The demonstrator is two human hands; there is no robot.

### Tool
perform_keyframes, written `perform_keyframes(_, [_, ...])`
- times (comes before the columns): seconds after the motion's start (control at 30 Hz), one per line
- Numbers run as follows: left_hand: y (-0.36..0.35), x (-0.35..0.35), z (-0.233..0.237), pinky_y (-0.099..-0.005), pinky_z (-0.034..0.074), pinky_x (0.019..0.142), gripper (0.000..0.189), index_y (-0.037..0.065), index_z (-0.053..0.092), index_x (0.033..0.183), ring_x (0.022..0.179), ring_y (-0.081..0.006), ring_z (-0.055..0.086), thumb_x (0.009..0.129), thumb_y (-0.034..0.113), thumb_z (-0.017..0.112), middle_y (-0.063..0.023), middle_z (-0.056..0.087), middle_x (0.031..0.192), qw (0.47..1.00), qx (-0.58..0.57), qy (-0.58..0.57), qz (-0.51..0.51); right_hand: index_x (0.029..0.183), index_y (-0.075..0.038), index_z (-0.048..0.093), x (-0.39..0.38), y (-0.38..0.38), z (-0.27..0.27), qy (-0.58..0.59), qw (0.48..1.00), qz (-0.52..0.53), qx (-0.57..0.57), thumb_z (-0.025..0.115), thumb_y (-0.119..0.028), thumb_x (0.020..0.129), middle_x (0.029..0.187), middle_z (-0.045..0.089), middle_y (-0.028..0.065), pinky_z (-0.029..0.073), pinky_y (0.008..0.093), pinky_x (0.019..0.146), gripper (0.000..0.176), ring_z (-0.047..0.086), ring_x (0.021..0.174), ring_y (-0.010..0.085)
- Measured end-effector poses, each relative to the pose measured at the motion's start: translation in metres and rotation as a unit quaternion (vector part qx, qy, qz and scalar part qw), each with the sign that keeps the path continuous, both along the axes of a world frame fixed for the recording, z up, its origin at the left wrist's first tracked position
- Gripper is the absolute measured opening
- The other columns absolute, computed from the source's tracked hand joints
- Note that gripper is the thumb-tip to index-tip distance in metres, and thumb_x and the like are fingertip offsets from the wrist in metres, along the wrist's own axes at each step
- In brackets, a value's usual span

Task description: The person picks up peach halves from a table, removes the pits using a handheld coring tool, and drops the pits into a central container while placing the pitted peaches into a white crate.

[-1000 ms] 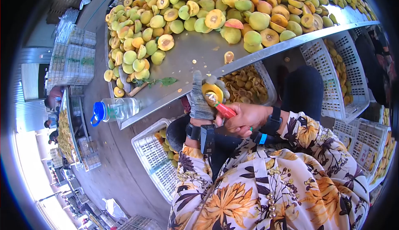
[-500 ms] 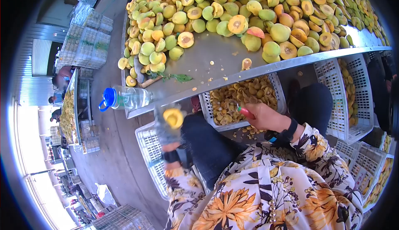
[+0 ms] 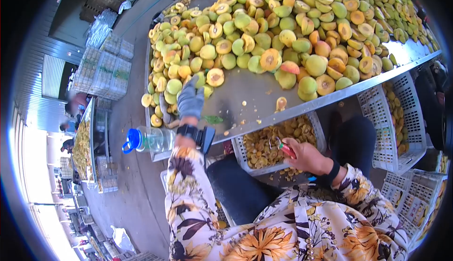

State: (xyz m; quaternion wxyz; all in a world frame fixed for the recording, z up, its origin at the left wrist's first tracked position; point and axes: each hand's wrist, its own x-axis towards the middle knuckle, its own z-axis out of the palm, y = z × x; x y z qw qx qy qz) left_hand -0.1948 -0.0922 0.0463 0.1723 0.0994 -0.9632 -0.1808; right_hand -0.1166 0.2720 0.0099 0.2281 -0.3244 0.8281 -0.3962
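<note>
My left hand (image 3: 190, 98), in a grey glove, reaches over the near left part of a heap of halved peaches (image 3: 255, 27). Its fingers are stretched out against the fruit, beside a green-yellow peach half (image 3: 200, 79). My right hand (image 3: 306, 157) is bare and closed around a red-handled pitting tool (image 3: 287, 150), whose thin curved metal end points up and left. This hand is over a white crate (image 3: 239, 153) of small fruit scraps (image 3: 269, 143), below the metal table (image 3: 240, 88). Some peach halves show orange flesh and brown stones.
A blue-capped water bottle (image 3: 150, 139) is at the table's left corner. White crates (image 3: 377, 114) holding fruit stand to the right. Behind my left arm is part of another crate (image 3: 163, 178). Stacked crates (image 3: 101, 67) and people at another fruit-covered table (image 3: 84, 143) are farther left.
My left hand has moved from above my lap up to the heap. The peach half it held is no longer in it. My right hand stays low, its tool turned slightly.
</note>
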Motion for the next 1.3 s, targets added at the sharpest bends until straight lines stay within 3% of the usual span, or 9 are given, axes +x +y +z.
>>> perform_keyframes(0.2, [0.031,-0.091,-0.025,-0.0389,0.045,0.085,0.040,0.011,0.051,0.115,0.100,-0.0299,0.055,0.079,0.027,0.056,-0.0138,0.060,0.104,0.921,-0.287,-0.262,0.036,0.112,0.001,0.041,0.012,0.026,0.007,0.004,0.998,-0.052,0.025,0.065,-0.022,0.073,0.073,0.059,0.0227,0.047,0.0430,0.058,0.051,0.059,0.064,0.0382])
perform_keyframes(0.57, [0.043,-0.010,-0.026,-0.0305,0.051,0.064,0.051,0.002,0.054,0.109,0.078,-0.0220,0.062,0.067,0.025,0.070,-0.0109,0.061,0.091,0.966,0.235,-0.091,-0.060,0.104,-0.005,0.050,-0.006,-0.006,0.018,0.088,0.984,-0.091,-0.123,0.061,-0.017,0.079,0.072,0.058,0.0181,0.046,0.0418,0.056,0.029,0.058,0.065,0.0363])
perform_keyframes(0.73, [0.134,0.056,0.008,-0.0207,0.050,0.047,0.046,0.003,0.054,0.110,0.070,-0.0156,0.061,0.068,0.018,0.067,-0.0077,0.059,0.091,0.693,0.716,-0.046,-0.066,0.111,-0.004,0.045,-0.007,-0.026,0.049,-0.001,0.968,-0.152,-0.198,0.067,-0.021,0.076,0.078,0.059,0.0206,0.048,0.0383,0.061,0.045,0.059,0.073,0.0391])
perform_keyframes(0.8, [0.151,0.074,-0.008,-0.0286,0.049,0.077,0.046,0.001,0.056,0.108,0.088,-0.0172,0.058,0.068,0.019,0.069,-0.0083,0.060,0.099,0.698,0.710,-0.024,-0.088,0.111,-0.003,0.045,-0.007,-0.036,0.048,0.042,0.953,-0.192,-0.231,0.067,-0.023,0.077,0.079,0.059,0.0189,0.047,0.0353,0.062,0.046,0.061,0.071,0.0325])
perform_keyframes(1.03, [0.194,0.107,-0.031,-0.0324,0.044,0.088,0.047,0.005,0.048,0.117,0.098,-0.0202,0.054,0.088,0.042,0.047,-0.0079,0.055,0.107,0.685,0.724,0.052,-0.057,0.112,-0.003,0.047,0.002,-0.033,0.057,-0.286,0.884,-0.231,-0.290,0.062,-0.011,0.081,0.079,0.054,0.0014,0.044,0.0234,0.055,0.035,0.052,0.062,0.0087])
perform_keyframes(1.1, [0.199,0.114,-0.046,-0.0347,0.040,0.093,0.049,0.007,0.048,0.116,0.103,-0.0203,0.051,0.089,0.047,0.043,-0.0069,0.054,0.109,0.560,0.824,0.076,0.027,0.112,-0.003,0.047,0.005,-0.037,0.053,-0.298,0.883,-0.232,-0.280,0.063,-0.012,0.080,0.078,0.055,0.0031,0.044,0.0254,0.054,0.036,0.052,0.059,0.0105])
perform_keyframes(1.13, [0.198,0.113,-0.053,-0.0347,0.040,0.093,0.049,0.007,0.048,0.116,0.103,-0.0203,0.051,0.089,0.047,0.043,-0.0069,0.054,0.109,0.560,0.825,0.078,0.027,0.112,-0.002,0.047,0.006,-0.039,0.046,-0.308,0.882,-0.235,-0.269,0.063,-0.012,0.080,0.076,0.055,0.0047,0.044,0.0274,0.053,0.037,0.052,0.057,0.0123])
perform_keyframes(1.17, [0.196,0.112,-0.061,-0.0346,0.041,0.092,0.048,0.007,0.049,0.114,0.103,-0.0204,0.051,0.089,0.047,0.044,-0.0069,0.055,0.108,0.547,0.831,0.092,0.049,0.106,-0.001,0.048,0.010,-0.047,0.019,0.036,0.929,-0.253,-0.267,0.063,-0.012,0.078,0.071,0.057,0.0127,0.044,0.0330,0.052,0.034,0.055,0.052,0.0227])
perform_keyframes(1.3, [0.189,0.118,-0.053,-0.0333,0.046,0.084,0.044,0.007,0.051,0.110,0.097,-0.0182,0.054,0.088,0.045,0.048,-0.0071,0.056,0.105,0.585,0.803,0.091,0.072,0.090,0.000,0.047,0.027,-0.027,0.040,-0.034,0.978,-0.158,-0.133,0.061,-0.009,0.075,0.068,0.056,0.0230,0.044,0.0397,0.055,0.022,0.057,0.065,0.0389])
